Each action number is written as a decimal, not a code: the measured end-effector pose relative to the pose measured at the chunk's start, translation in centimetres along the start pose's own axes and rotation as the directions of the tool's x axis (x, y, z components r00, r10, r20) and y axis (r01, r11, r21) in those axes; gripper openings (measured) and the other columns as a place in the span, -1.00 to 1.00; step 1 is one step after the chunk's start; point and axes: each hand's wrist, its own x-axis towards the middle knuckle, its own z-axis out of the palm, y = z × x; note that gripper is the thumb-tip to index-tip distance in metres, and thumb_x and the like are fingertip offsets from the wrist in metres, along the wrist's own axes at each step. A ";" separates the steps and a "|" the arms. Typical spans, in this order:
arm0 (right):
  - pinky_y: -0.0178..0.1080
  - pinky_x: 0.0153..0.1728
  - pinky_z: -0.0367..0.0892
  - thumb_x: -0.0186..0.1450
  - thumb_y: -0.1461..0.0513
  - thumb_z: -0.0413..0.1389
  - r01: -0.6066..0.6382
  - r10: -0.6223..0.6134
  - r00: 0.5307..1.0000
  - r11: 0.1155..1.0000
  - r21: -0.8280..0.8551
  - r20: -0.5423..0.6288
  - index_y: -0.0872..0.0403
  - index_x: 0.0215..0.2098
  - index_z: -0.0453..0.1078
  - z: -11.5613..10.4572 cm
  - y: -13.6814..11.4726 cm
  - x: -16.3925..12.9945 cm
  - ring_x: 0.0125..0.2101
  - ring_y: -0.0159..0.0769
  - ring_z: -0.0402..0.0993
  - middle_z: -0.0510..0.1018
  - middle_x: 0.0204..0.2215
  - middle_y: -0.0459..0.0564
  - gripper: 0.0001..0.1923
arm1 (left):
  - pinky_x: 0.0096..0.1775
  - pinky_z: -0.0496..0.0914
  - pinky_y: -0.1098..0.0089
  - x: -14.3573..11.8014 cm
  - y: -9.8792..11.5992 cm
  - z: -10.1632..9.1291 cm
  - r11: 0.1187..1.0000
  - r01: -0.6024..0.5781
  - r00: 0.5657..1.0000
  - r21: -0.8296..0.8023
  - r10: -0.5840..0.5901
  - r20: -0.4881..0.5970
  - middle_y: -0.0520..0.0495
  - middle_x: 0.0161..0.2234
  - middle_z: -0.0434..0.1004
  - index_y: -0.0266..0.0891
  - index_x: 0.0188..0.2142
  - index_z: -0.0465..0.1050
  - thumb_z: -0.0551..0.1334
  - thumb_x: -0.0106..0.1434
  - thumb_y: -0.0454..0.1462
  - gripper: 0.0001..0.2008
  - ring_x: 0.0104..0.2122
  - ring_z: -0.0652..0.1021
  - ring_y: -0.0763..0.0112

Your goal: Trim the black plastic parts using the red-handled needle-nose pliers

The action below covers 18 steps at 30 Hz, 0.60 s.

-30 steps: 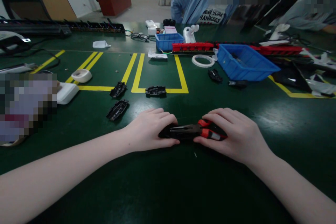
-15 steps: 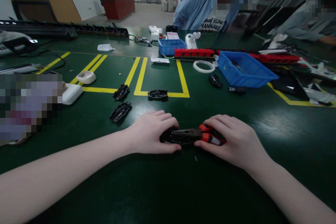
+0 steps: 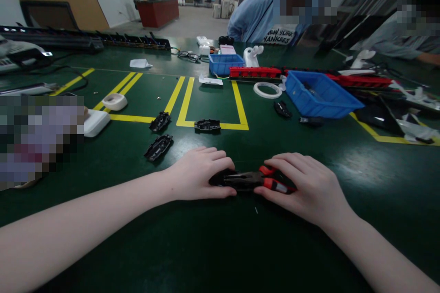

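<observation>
While R hand (image 3: 305, 183) grips pliers (image 3: 245, 179) by handles, L hand (image 3: 197, 174) pinches black part (image 3: 216, 178), mostly hidden, at pliers' nose; jaw closure, can't tell. Risk: part may crack w/ too hard squeeze, or twist loose if L hand slackens.
</observation>
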 end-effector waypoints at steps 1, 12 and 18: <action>-0.14 -0.35 0.40 0.26 -0.05 0.15 -0.001 0.001 1.000 1.000 -0.002 -0.004 0.13 -0.16 0.43 0.0 0.0 0.0 -0.29 -0.15 0.52 0.59 -0.26 0.13 -0.58 | -0.29 0.28 0.33 0.0 0.0 0.0 1.000 -0.002 1.000 -0.004 0.002 -0.001 0.00 -0.28 0.46 -0.21 -0.13 0.40 0.22 0.30 -0.02 -0.68 -0.30 0.46 0.34; -0.15 -0.35 0.38 0.29 -0.08 0.11 0.029 -0.029 0.999 0.999 -0.029 -0.026 0.17 -0.17 0.43 0.0 -0.1 0.1 -0.31 -0.15 0.52 0.58 -0.28 0.15 -0.54 | -0.28 0.27 0.34 0.0 -0.1 0.0 1.000 -0.015 1.000 -0.017 0.015 -0.002 -0.02 -0.27 0.47 -0.22 -0.14 0.39 0.22 0.31 -0.03 -0.69 -0.29 0.48 0.32; -0.19 -0.39 0.35 0.30 -0.09 0.08 0.028 -0.028 1.000 1.000 -0.005 -0.004 0.16 -0.20 0.43 -0.1 -0.1 0.1 -0.36 -0.20 0.50 0.58 -0.31 0.14 -0.54 | -0.27 0.28 0.33 0.0 0.0 0.0 1.000 -0.009 1.000 -0.022 0.009 -0.001 -0.02 -0.27 0.48 -0.22 -0.14 0.39 0.22 0.31 -0.03 -0.68 -0.28 0.48 0.32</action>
